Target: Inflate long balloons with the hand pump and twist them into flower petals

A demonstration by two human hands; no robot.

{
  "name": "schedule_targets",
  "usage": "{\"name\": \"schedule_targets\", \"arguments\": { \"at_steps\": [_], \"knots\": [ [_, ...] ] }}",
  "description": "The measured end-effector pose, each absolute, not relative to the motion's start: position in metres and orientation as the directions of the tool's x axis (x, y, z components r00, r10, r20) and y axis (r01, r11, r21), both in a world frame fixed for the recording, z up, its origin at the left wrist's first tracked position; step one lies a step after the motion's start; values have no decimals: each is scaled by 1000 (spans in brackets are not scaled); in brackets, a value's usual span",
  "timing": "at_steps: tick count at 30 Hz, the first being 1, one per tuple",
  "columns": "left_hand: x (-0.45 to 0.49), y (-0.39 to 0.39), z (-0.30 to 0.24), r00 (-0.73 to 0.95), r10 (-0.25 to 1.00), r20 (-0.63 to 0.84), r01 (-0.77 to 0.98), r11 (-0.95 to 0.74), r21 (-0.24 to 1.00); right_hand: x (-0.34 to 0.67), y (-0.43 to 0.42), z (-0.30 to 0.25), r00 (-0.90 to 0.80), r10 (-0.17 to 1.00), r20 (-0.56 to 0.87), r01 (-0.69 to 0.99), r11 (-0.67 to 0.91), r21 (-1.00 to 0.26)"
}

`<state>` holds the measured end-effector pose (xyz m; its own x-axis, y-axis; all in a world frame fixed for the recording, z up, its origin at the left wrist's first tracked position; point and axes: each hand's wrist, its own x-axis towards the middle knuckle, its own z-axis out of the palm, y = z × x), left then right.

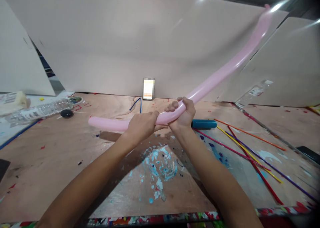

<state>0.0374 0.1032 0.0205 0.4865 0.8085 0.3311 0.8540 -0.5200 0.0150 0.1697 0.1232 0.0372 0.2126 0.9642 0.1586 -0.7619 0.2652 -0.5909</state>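
Observation:
A long pink modelling balloon point(220, 77), inflated, runs from the left middle of the view up to the top right, where its end is a small nub. My left hand point(143, 124) is wrapped over it from above, a short way from its rounded left end. Close beside it, my right hand point(183, 114) grips the balloon from below, palm up, with the fingers curled round it. Between the two hands the balloon bends slightly upward. Just behind my right wrist, a blue balloon pump point(204, 124) lies on the table.
Several uninflated balloons point(250, 151) in orange, yellow, red and purple lie at the right. A lit phone point(148, 88) leans on the white board point(112, 54). Clear bottles point(45, 110) lie left and lean right. The wooden table point(62, 174) has paint flecks; a black oval object point(67, 113) sits left.

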Motion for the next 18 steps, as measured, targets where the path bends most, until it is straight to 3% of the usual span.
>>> {"name": "schedule_targets", "arguments": {
  "at_steps": [8, 18],
  "knots": [
    [31, 109, 16, 578, 758, 302, 803, -595, -42, 165, 119, 36, 51, 988, 147, -801, 128, -585],
    [44, 100, 12, 599, 736, 315, 779, -626, -20, 155, 117, 22, -20, 964, 264, -795, 145, -589]
  ]
}}
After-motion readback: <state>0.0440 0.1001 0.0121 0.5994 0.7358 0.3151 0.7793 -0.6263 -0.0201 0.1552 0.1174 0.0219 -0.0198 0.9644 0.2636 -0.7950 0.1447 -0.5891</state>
